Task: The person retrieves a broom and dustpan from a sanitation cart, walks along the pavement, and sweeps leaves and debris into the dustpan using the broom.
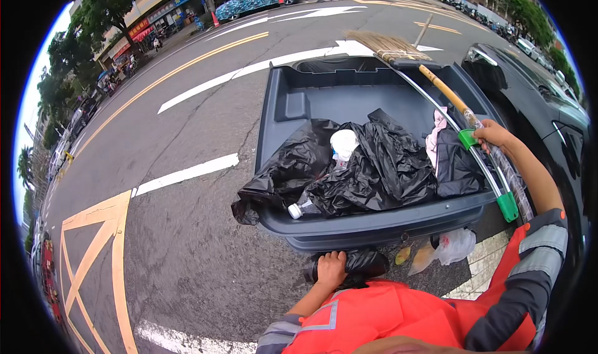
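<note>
Right hand [492,136] is pinching poles [450,95] at the bin's [374,228] right edge; left hand [332,270] is clasping black plastic [367,262] below.

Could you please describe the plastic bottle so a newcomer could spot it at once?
Look inside the big dark bin on the road, at the black bags. Near the front rim, on the left, a clear plastic bottle lies partly under them. Its round white cap sets it apart from the larger white item farther in.

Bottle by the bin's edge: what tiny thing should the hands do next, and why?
Maybe the left hand should nudge the bottle farther inward. It lies at the near edge of the bin, and the right hand is holding the broom.
</note>
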Available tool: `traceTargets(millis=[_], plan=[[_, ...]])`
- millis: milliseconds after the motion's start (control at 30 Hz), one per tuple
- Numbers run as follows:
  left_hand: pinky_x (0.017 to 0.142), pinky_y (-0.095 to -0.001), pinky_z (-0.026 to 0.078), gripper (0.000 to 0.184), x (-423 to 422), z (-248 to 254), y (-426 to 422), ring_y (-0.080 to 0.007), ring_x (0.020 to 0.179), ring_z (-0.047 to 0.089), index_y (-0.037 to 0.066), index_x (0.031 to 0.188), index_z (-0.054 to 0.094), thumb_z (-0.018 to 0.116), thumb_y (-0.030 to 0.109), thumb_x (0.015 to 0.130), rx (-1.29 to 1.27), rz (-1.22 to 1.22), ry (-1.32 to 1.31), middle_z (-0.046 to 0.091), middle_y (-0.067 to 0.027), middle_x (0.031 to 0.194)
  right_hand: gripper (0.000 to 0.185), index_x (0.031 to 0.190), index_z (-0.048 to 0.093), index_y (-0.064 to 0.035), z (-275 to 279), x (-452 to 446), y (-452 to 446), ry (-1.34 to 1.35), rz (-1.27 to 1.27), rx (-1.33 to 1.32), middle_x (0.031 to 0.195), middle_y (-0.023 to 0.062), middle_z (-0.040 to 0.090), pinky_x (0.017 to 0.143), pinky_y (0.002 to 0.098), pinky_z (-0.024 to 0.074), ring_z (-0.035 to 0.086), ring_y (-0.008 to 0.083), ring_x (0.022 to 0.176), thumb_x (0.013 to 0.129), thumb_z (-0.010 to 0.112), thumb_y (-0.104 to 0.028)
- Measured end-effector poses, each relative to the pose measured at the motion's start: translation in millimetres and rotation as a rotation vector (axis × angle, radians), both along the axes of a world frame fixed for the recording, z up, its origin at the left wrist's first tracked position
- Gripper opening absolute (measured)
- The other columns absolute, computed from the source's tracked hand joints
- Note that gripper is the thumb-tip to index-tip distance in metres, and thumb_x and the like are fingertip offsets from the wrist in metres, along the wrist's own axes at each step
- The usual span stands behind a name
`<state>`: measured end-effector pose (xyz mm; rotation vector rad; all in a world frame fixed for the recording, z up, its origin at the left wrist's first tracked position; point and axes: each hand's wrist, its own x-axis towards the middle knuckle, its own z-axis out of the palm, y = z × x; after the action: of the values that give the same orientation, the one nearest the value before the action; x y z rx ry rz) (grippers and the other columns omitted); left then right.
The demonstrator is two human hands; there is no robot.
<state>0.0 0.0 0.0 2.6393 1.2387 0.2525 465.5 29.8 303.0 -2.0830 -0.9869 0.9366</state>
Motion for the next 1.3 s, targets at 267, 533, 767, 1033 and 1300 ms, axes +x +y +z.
traceTargets(millis=[267, 533, 767, 1033, 1300], plan=[[0.063, -0.0369, 0.041, 0.045, 0, 2, -3, -0.0252, 0.074, 0.055, 0.008, 0.079, 0.048, 0.075, 0.026, 0.047, 0.065, -0.008, 0.003, 0.053, -0.0083, 0.075, 0.016, 0.079, 0.044, 0.0002, -30, 0, -15, -0.079, -0.039, 0.119, 0.055, 0.0044, 0.046, 0.030, 0.0267, 0.0368, 0.044, 0.0112, 0.035, 0.067, 0.054, -0.003], [0.064, -0.0371, 0.042, 0.047, 1, 13, -10, -0.0256, 0.077, 0.055, 0.008, 0.082, 0.048, 0.076, 0.022, 0.047, 0.036, 0.001, 0.030, 0.053, -0.0077, 0.077, 0.023, 0.087, 0.044, 0.0028, -24, -4, -28, -0.189, 0.059, 0.280, 0.055, 0.0041, 0.045, 0.030, 0.0251, 0.0347, 0.043, 0.0097, 0.035, 0.065, 0.051, -0.003], [0.064, -0.0362, 0.042, 0.047, 3, 11, -9, -0.0249, 0.076, 0.055, 0.008, 0.082, 0.048, 0.076, 0.022, 0.047, 0.041, 0.002, 0.038, 0.053, -0.0073, 0.077, 0.020, 0.086, 0.045, 0.0003, 10, -51, -29, -0.197, 0.076, 0.310, 0.055, 0.0021, 0.045, 0.032, 0.0224, 0.0340, 0.042, 0.0067, 0.037, 0.068, 0.050, -0.005], [0.077, -0.0378, 0.039, 0.068, -27, 27, -8, -0.0269, 0.093, 0.050, 0.006, 0.105, 0.045, 0.074, 0.039, 0.054, -0.019, -0.150, -0.080, 0.051, -0.0124, 0.096, 0.022, 0.087, 0.044, -0.0007, 27, -179, -16, -0.143, 0.251, 0.302, 0.054, -0.0022, 0.042, 0.029, 0.0184, 0.0307, 0.038, 0.0029, 0.034, 0.072, 0.056, -0.011], [0.088, -0.0415, 0.036, 0.056, -216, -3, -44, -0.0309, 0.104, 0.046, 0.003, 0.114, 0.043, 0.059, 0.038, 0.074, -0.164, 0.069, -0.497, 0.049, -0.0158, 0.108, 0.030, 0.099, 0.042, -0.0009, 30, -376, 26, -0.095, 0.418, 0.271, 0.054, -0.0033, 0.040, 0.029, 0.0175, 0.0305, 0.037, 0.0026, 0.034, 0.075, 0.057, -0.011]])
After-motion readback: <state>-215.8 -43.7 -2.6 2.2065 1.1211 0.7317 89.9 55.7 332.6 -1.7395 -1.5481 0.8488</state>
